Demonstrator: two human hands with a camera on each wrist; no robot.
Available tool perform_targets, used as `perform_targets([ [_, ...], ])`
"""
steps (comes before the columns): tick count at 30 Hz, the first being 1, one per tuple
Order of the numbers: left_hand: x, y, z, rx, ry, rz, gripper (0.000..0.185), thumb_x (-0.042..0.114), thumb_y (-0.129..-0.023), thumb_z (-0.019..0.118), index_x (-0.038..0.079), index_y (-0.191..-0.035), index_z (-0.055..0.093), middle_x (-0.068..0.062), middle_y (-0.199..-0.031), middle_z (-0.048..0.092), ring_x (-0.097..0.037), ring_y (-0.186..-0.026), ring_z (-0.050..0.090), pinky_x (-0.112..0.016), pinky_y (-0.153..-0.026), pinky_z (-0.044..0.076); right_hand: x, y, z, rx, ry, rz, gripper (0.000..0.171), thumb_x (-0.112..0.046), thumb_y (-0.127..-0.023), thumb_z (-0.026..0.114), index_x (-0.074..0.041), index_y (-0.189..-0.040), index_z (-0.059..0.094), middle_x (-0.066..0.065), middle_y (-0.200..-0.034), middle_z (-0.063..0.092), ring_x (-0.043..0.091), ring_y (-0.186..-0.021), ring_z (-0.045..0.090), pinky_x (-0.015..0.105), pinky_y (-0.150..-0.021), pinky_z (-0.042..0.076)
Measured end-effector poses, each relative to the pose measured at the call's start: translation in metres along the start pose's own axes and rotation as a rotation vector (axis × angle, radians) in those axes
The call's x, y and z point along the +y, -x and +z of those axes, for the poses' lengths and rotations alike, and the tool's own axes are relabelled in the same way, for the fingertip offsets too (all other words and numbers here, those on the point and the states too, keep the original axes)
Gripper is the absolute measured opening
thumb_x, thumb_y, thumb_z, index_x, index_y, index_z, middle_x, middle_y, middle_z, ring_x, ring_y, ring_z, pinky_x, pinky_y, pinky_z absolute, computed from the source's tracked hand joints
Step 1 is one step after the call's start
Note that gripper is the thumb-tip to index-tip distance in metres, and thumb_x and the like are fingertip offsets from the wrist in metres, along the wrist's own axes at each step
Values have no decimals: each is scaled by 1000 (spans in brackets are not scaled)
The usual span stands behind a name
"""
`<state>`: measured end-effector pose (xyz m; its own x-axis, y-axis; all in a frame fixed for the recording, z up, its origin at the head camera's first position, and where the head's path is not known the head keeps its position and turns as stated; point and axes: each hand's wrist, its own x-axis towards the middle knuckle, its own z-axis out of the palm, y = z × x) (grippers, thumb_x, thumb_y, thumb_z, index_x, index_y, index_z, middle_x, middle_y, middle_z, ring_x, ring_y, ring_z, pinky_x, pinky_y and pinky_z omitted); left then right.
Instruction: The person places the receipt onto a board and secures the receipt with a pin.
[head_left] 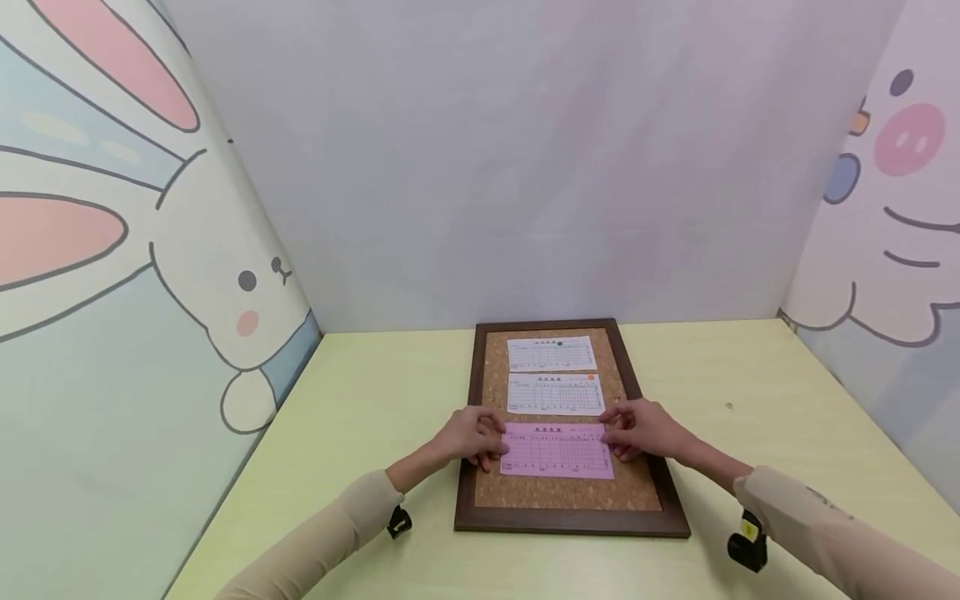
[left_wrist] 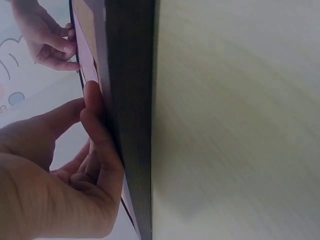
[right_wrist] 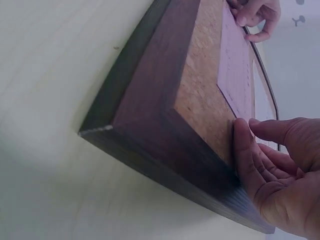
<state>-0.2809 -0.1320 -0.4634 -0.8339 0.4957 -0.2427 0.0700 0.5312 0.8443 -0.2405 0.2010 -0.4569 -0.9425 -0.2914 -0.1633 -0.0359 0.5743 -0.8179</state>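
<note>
A pink printed form (head_left: 557,452) lies across the lower part of a cork board (head_left: 562,497) in a dark wooden frame (head_left: 570,522). My left hand (head_left: 472,435) pinches the form's left edge between thumb and finger. At the right edge, my right hand (head_left: 643,427) does the same; its thumb and index finger (right_wrist: 242,131) meet at the paper's corner in the right wrist view. Two white forms sit above the pink one: the upper white form (head_left: 550,356) bears a green dot, the lower white form (head_left: 553,394) an orange dot.
The board lies flat on a pale yellow table (head_left: 390,379). A white back wall (head_left: 480,167) rises behind it, with cartoon-printed panels at left (head_left: 97,392) and right (head_left: 900,242). A small mark (head_left: 728,406) shows on the table to the board's right.
</note>
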Motion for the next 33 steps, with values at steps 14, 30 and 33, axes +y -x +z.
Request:
perform_targets([
  [14,-1,4,-2,-30,-88,71,38,6,-81,86,3,-116,71,-2,-60,66,-6,-45,59,-18,-44,41,4,16,-85,129,177,-74,32,-11,-102,61,13,-122,65,21,-95,75,20,-79,73,32,-66,61],
  [30,-2,5,-3,-23,-78,82,36,6,-80,86,4,-113,71,-2,-60,64,-7,-45,58,-18,-44,40,56,38,-131,212,318,-28,29,-9,-100,63,15,-115,67,18,-88,76,9,-71,70,25,-61,57],
  [33,0,5,-2,-30,-69,80,36,6,-80,86,3,-113,71,-2,-60,65,-8,-45,58,-18,-44,41,69,42,-134,248,363,-3,27,-8,-98,64,16,-111,68,18,-85,76,12,-67,69,25,-58,55],
])
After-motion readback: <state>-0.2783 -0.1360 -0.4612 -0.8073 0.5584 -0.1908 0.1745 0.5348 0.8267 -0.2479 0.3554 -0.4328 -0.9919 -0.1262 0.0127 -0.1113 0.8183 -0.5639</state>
